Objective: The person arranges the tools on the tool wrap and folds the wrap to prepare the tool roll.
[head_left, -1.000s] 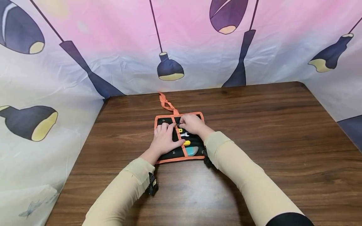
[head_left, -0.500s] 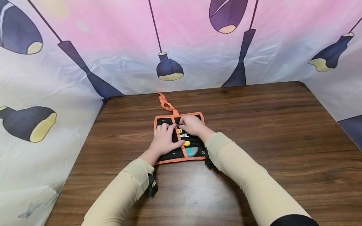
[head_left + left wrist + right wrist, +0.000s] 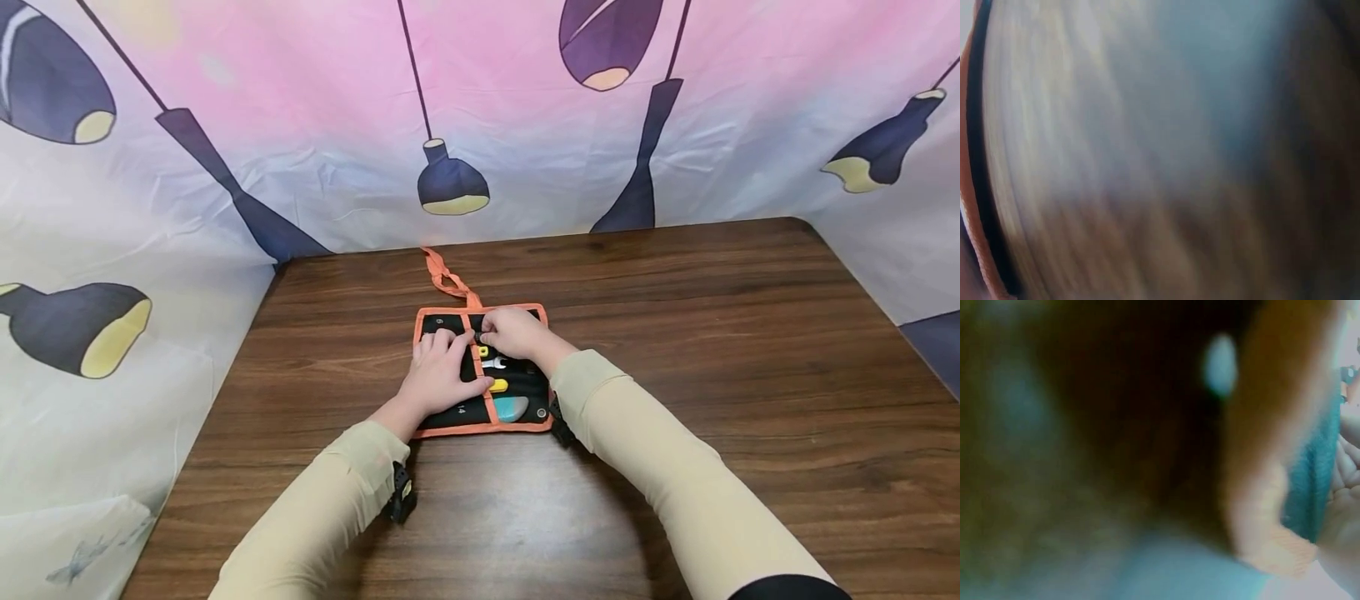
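Note:
A black fabric tool pouch [image 3: 442, 421] with orange edging lies flat on the table. My left hand [image 3: 441, 373] rests on its left part, fingers spread, the thumb near a yellow-handled tool [image 3: 498, 386]. At the upper pockets my right hand [image 3: 517, 333] pinches a small dark tool [image 3: 479, 337], mostly hidden by the fingers. Below it a yellow tool end [image 3: 483, 352], a silver wrench [image 3: 495, 363] and a teal-and-grey tool [image 3: 512, 408] stick out of the pockets. The left wrist view is mostly blurred wood; the right wrist view shows part of a hand beside the pouch, very blurred.
An orange tie strap [image 3: 448, 279] trails from the pouch toward the back edge of the brown wooden table [image 3: 712, 333]. Behind the table hangs a cloth backdrop [image 3: 525, 158] printed with lamps.
The pouch has shifted slightly to the right, and the right hand with it. The left hand stays on the pouch, and the right fingers keep their pinch at the upper pocket.

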### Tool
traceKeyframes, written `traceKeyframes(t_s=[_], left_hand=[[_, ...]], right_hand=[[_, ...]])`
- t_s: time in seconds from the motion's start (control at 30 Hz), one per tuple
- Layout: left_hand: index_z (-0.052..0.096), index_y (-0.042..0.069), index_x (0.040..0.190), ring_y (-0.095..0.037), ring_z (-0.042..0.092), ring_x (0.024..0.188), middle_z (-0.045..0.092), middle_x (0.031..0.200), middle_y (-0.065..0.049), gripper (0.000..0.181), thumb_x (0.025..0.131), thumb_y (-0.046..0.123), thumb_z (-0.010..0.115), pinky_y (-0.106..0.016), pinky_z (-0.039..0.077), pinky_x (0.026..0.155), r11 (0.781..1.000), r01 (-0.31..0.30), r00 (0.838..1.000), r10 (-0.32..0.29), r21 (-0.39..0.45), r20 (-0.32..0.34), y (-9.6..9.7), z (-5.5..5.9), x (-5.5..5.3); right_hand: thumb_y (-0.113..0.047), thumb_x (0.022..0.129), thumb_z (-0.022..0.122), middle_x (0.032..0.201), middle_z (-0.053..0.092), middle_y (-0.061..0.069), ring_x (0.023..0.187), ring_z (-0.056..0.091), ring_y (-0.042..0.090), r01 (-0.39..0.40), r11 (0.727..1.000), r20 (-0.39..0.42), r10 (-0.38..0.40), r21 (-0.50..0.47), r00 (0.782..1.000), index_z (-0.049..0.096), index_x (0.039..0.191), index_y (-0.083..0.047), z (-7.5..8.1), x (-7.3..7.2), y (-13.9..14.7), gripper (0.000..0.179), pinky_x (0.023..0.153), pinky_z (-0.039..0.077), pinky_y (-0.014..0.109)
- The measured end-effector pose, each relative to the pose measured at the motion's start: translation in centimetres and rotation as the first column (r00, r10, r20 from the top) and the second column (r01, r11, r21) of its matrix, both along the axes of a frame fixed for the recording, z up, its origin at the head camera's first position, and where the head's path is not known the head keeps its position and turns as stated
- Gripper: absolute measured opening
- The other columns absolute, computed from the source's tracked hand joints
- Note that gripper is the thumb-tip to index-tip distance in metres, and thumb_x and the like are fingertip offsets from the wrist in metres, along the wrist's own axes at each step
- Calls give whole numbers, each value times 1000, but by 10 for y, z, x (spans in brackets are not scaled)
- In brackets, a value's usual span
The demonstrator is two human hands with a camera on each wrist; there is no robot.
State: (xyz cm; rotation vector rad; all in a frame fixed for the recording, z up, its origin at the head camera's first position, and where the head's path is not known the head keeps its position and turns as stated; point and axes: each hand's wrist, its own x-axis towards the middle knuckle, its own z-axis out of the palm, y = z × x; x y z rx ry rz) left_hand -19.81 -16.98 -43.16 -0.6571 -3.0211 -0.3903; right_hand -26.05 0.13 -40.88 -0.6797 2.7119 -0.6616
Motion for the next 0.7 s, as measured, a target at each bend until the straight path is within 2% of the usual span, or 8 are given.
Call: traceKeyframes(t_s=[0.2, 0.47, 0.7], left_hand=[[41, 13, 141, -30, 34, 100, 41, 117, -12, 82, 78, 63, 57, -45, 28, 86, 1000, 6, 1000, -6, 11, 0, -1, 1, 0], [40, 13, 141, -31, 33, 103, 40, 120, -13, 82, 79, 63, 57, -46, 28, 87, 1000, -4, 1000, 5, -15, 10, 1, 6, -3], [42, 13, 139, -31, 34, 105, 41, 123, -13, 81, 79, 65, 56, -46, 29, 87, 999, -34, 999, 36, -34, 34, 5, 6, -1]], right_hand=[[-21, 97, 53, 82, 60, 3, 72, 54, 17, -22, 1000, 1, 22, 21, 1000, 65, 96, -9, 1, 0, -2, 17, 70, 42, 31], [-24, 96, 52, 96, 62, 3, 81, 56, 15, -6, 1000, -22, 6, -11, 1000, 65, 105, -8, 0, -1, 4, 22, 78, 44, 32], [-24, 95, 54, 106, 64, 7, 92, 60, 16, -41, 999, 15, 41, -35, 999, 62, 118, -4, 3, 4, 14, 32, 84, 46, 34]])
